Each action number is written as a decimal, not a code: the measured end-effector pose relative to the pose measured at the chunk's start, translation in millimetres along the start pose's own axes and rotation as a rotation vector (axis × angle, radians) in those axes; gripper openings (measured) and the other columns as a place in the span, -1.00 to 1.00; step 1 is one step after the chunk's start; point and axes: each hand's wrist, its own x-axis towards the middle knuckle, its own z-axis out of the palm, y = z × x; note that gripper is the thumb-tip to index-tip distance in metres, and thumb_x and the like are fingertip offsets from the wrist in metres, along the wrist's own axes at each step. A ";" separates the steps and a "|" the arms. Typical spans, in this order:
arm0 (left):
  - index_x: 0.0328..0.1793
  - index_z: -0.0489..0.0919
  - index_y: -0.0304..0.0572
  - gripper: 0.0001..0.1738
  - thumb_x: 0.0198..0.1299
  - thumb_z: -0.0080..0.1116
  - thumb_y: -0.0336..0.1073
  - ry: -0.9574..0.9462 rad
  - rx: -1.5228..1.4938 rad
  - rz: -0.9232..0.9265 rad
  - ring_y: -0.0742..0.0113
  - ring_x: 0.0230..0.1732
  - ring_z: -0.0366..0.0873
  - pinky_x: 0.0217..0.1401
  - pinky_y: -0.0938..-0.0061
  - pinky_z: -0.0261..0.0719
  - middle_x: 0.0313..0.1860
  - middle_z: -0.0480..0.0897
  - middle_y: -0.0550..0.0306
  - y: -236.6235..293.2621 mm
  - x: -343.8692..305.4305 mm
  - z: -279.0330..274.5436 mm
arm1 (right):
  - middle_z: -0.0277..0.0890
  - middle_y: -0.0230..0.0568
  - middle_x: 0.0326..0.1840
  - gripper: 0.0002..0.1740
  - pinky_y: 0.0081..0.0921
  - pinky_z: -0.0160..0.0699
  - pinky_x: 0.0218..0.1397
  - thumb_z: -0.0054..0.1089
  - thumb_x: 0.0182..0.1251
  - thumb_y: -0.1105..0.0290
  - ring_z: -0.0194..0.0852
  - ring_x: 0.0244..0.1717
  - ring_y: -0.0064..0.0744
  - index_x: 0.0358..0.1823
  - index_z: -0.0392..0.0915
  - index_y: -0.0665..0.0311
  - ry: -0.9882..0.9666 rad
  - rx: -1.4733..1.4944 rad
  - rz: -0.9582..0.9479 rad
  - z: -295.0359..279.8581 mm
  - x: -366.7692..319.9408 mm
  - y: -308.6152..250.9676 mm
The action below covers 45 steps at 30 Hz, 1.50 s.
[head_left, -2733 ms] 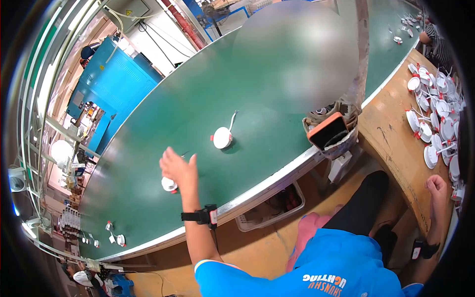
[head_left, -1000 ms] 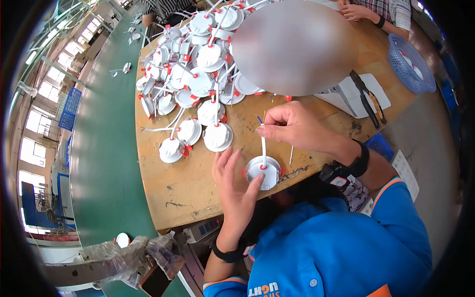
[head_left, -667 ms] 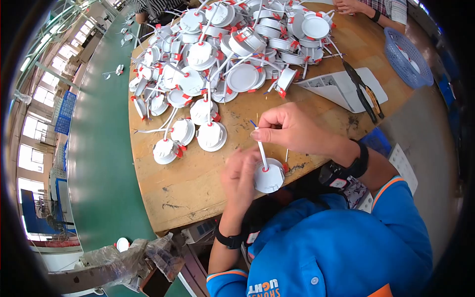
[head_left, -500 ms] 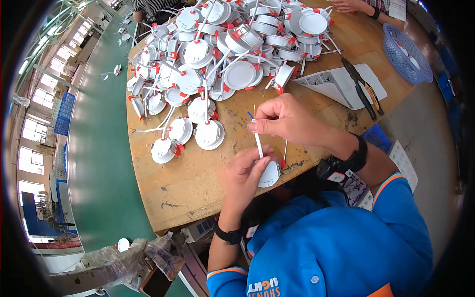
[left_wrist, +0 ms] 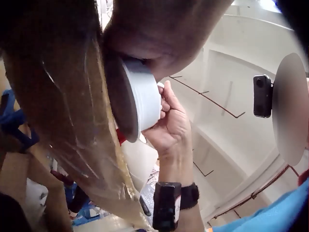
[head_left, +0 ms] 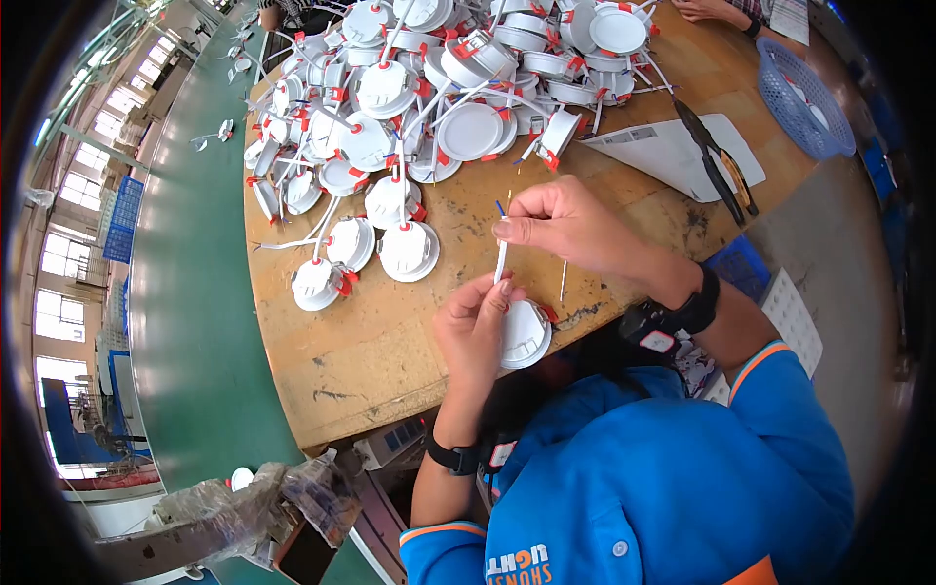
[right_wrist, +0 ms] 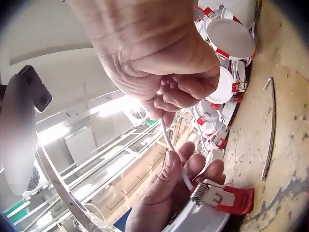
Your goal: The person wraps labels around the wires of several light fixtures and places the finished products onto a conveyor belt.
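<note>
A round white downlight [head_left: 526, 336] with red spring clips rests at the near edge of the wooden table, its white cable [head_left: 501, 261] standing up from its back. My right hand [head_left: 570, 229] pinches the cable's upper end between thumb and forefinger; bare blue and brown wire ends stick out above. Lower on the same cable, my left hand [head_left: 470, 331] pinches it just above the lamp body. In the right wrist view the left thumb and fingers close round the cable beside a red clip [right_wrist: 236, 200]. The left wrist view shows the lamp's side [left_wrist: 145, 101] by the table edge.
A large heap of similar downlights [head_left: 468, 132] covers the far side. Cutters [head_left: 717, 166] lie on a paper sheet [head_left: 648, 156], with a blue basket [head_left: 799, 102] beyond. A thin rod [right_wrist: 270, 130] lies near my hands. A green conveyor [head_left: 195, 341] runs left.
My left hand, first over the conveyor, came to the table beside the downlight, then went from the lamp body to pinch its cable. My right hand has kept hold of the cable's end recently.
</note>
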 end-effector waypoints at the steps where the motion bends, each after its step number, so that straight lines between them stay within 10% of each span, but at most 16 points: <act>1: -0.11 0.55 -0.38 -0.80 0.18 0.10 -0.42 0.020 -0.024 0.029 0.55 -0.37 0.52 -0.28 0.71 0.42 -0.35 0.65 0.07 1.7 0.6 2.7 | 0.27 -0.55 -0.71 -0.64 -0.69 0.05 -0.60 0.14 0.23 0.18 0.09 -0.62 -0.80 -0.56 0.53 0.34 -0.011 -0.007 -0.013 -0.8 1.4 -3.2; 11: -0.11 0.53 -0.38 -0.81 0.19 0.09 -0.40 0.071 -0.209 0.035 0.42 -0.42 0.57 -0.35 0.66 0.45 -0.37 0.62 0.05 8.0 6.0 12.2 | 0.22 -0.56 -0.71 -0.59 -0.73 0.01 -0.61 0.10 0.27 0.12 0.04 -0.63 -0.81 -0.62 0.45 0.26 -0.063 -0.083 0.126 -2.4 12.1 -12.3; 22: -0.17 0.51 -0.36 -0.84 0.21 0.06 -0.39 0.084 -0.226 -0.005 0.41 -0.53 0.53 -0.45 0.64 0.45 -0.42 0.59 0.05 -0.5 12.8 3.6 | 0.31 -0.52 -0.66 -0.69 -0.67 0.16 -0.51 0.14 0.24 0.22 0.15 -0.56 -0.74 -0.45 0.54 0.36 -0.023 -0.060 -0.154 10.3 24.8 8.5; 30: -0.05 0.46 -0.38 -0.80 0.21 0.01 -0.47 0.266 -0.281 0.034 0.32 -0.34 0.57 -0.32 0.59 0.52 -0.28 0.59 -0.01 0.4 19.0 -8.4 | 0.45 -0.34 -0.29 -0.61 -0.63 0.30 -0.32 0.29 0.07 0.31 0.38 -0.32 -0.62 -0.06 0.50 0.26 0.478 -0.466 -0.427 -51.2 -53.4 -30.9; 37: 0.16 0.31 -0.33 -0.62 0.22 -0.03 -0.42 0.488 0.848 0.679 0.35 -0.10 0.44 -0.10 0.56 0.40 -0.06 0.45 0.06 28.1 -12.7 26.5 | 0.42 -0.27 -0.20 -0.57 -0.41 0.30 -0.01 0.34 -0.13 0.42 0.33 -0.10 -0.30 -0.12 0.51 0.19 0.776 -0.745 -0.323 -111.6 -95.6 17.4; 40: 0.09 0.35 -0.34 -0.68 0.26 -0.04 -0.33 -0.198 0.113 0.081 0.30 -0.12 0.50 -0.12 0.49 0.46 -0.14 0.51 0.03 34.1 -16.5 77.7 | 0.42 -0.29 -0.24 -0.62 -0.37 0.28 -0.02 0.32 -0.15 0.44 0.32 -0.13 -0.26 -0.18 0.54 0.17 0.727 -0.869 -0.393 -110.1 -95.2 39.1; 42: 0.08 0.36 -0.35 -0.67 0.28 -0.04 -0.28 -0.262 -0.229 -0.355 0.23 -0.13 0.54 -0.11 0.43 0.49 -0.18 0.54 -0.02 22.5 -0.8 100.5 | 0.43 -0.40 -0.34 -0.79 -0.41 0.25 -0.12 0.25 -0.12 0.46 0.33 -0.20 -0.35 -0.35 0.58 0.12 0.692 -0.928 -0.429 -100.9 -98.1 44.9; 45: 0.05 0.36 -0.36 -0.67 0.29 -0.06 -0.25 -0.254 -0.461 -0.510 0.18 -0.16 0.56 -0.16 0.44 0.55 -0.20 0.55 -0.06 8.7 23.8 123.6 | 0.42 -0.47 -0.42 -0.92 -0.46 0.19 -0.18 0.19 -0.09 0.44 0.33 -0.27 -0.43 -0.49 0.58 0.09 0.662 -0.977 -0.500 -93.1 -100.8 53.4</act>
